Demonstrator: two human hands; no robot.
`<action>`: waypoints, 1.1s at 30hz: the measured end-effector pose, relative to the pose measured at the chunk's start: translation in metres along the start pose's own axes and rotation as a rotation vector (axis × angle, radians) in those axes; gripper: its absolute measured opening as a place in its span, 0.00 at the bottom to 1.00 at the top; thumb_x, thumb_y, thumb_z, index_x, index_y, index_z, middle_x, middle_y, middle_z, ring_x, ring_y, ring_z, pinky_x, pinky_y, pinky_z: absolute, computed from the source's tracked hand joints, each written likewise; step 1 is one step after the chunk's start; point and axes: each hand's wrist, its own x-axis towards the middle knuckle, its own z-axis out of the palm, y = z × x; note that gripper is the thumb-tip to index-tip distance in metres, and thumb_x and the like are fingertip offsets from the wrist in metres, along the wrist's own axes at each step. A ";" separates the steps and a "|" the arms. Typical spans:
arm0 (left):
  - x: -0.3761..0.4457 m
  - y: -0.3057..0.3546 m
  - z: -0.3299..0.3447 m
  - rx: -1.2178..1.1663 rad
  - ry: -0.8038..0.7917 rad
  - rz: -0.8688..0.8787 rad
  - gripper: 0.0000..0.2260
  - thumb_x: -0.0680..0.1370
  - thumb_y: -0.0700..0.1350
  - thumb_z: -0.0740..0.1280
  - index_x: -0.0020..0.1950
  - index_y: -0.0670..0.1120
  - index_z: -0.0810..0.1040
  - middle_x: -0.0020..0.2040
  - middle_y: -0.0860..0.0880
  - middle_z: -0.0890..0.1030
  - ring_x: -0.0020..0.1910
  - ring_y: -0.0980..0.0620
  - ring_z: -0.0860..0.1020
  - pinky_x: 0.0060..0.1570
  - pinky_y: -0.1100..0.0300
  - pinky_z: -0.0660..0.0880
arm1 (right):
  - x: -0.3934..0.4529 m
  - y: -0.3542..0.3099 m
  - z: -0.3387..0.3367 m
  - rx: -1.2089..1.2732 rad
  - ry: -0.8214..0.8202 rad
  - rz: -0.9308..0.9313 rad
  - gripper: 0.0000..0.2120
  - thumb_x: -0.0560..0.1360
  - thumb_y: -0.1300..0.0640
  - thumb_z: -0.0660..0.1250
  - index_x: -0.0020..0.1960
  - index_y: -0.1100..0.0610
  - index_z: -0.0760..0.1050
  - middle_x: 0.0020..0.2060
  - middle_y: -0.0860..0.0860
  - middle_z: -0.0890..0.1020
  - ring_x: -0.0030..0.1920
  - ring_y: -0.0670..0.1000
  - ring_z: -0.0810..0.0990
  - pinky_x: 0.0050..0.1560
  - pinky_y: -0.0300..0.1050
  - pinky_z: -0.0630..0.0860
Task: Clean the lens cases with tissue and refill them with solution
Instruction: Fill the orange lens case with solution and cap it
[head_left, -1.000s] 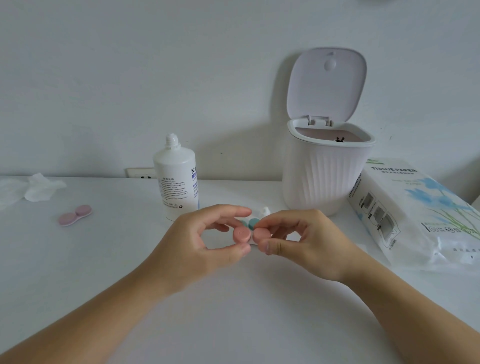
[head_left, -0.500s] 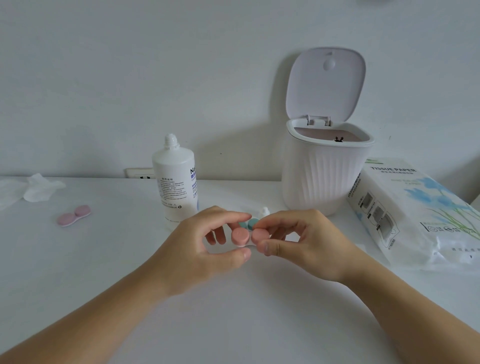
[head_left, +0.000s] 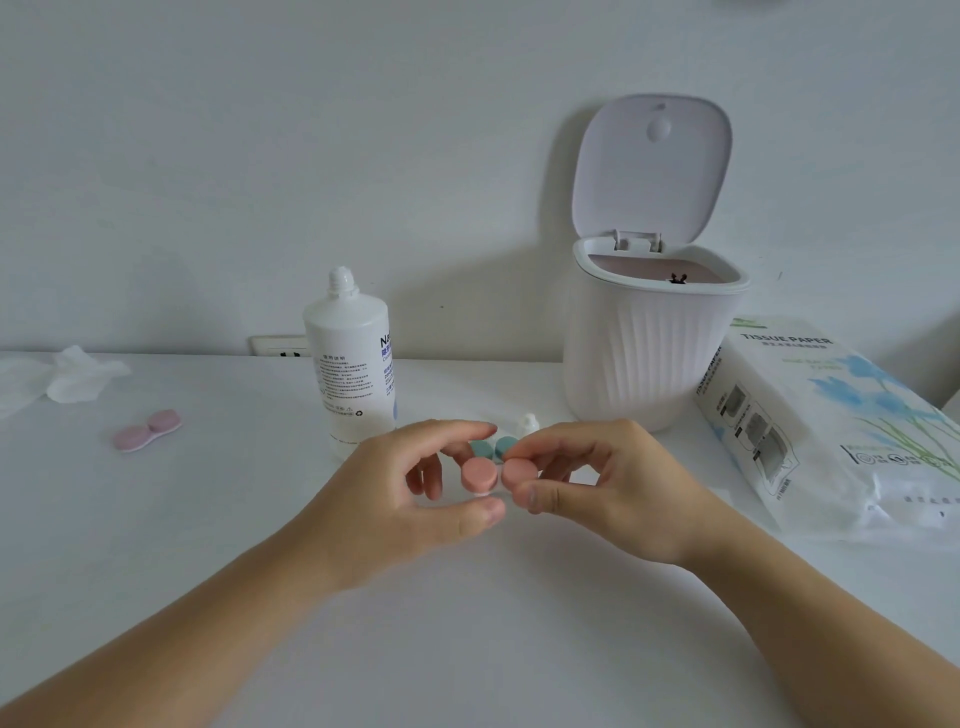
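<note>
Over the middle of the white table both hands hold a pink lens case with two round caps. My left hand pinches the left cap between thumb and fingers. My right hand pinches the right cap. Just behind the fingers lies a teal lens case, partly hidden. A second pink lens case rests at the far left. The white solution bottle stands uncapped behind my left hand, and its small white cap sits beside the teal case.
A white ribbed bin with its lid up stands at the back right. A tissue paper pack lies to its right. Crumpled tissue sits at the far left edge. A wall socket is behind the bottle.
The pink case has risen a little and its caps now face me more fully. My left fingers have shifted around the left cap. The right hand has barely moved.
</note>
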 end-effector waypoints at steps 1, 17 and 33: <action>0.001 0.000 0.000 -0.005 0.027 -0.004 0.21 0.65 0.63 0.74 0.57 0.63 0.80 0.49 0.58 0.81 0.39 0.55 0.74 0.42 0.66 0.72 | 0.000 0.000 0.000 0.003 -0.001 -0.002 0.07 0.73 0.56 0.77 0.50 0.49 0.84 0.41 0.41 0.85 0.41 0.52 0.82 0.49 0.49 0.79; 0.001 0.002 -0.001 -0.022 0.031 -0.002 0.17 0.66 0.62 0.74 0.50 0.56 0.79 0.45 0.55 0.81 0.37 0.43 0.72 0.33 0.63 0.68 | -0.001 -0.001 -0.001 -0.002 -0.028 -0.010 0.07 0.74 0.57 0.76 0.51 0.50 0.84 0.39 0.40 0.85 0.40 0.47 0.82 0.48 0.47 0.79; 0.000 0.001 -0.001 -0.031 0.019 0.021 0.15 0.68 0.60 0.74 0.48 0.53 0.80 0.42 0.51 0.80 0.35 0.42 0.71 0.32 0.63 0.67 | -0.001 -0.001 -0.001 -0.013 -0.033 0.005 0.07 0.74 0.56 0.76 0.51 0.50 0.85 0.40 0.40 0.85 0.41 0.49 0.82 0.49 0.50 0.79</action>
